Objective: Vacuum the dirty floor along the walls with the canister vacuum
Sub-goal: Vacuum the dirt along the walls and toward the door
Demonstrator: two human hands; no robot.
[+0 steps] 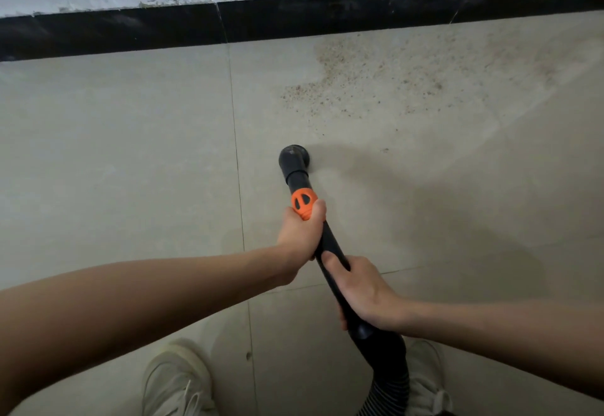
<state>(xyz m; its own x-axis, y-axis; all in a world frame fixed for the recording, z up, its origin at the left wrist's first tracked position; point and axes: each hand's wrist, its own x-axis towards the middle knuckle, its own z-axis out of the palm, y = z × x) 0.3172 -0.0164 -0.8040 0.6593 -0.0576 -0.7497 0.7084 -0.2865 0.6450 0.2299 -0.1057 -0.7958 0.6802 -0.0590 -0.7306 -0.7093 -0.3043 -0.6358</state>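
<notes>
Right hand (362, 288) grips the lower black wand (330, 258), fingers wrapped around it just above the ribbed hose (390, 379). Left hand (302, 231) clamps the wand at the orange collar (304, 203). Nozzle (294, 157) rests on the tiled floor (130, 154), short of the brown grit (376, 78) lying below the black baseboard (114, 31).

Indoor room: tiled floor (130, 154), black baseboard (114, 34)

Black vacuum wand (330, 252) with orange collar (304, 203); pale grey-beige floor tiles (114, 154) speckled with brown grit (376, 78); black skirting (130, 31); white shoes (176, 379).
</notes>
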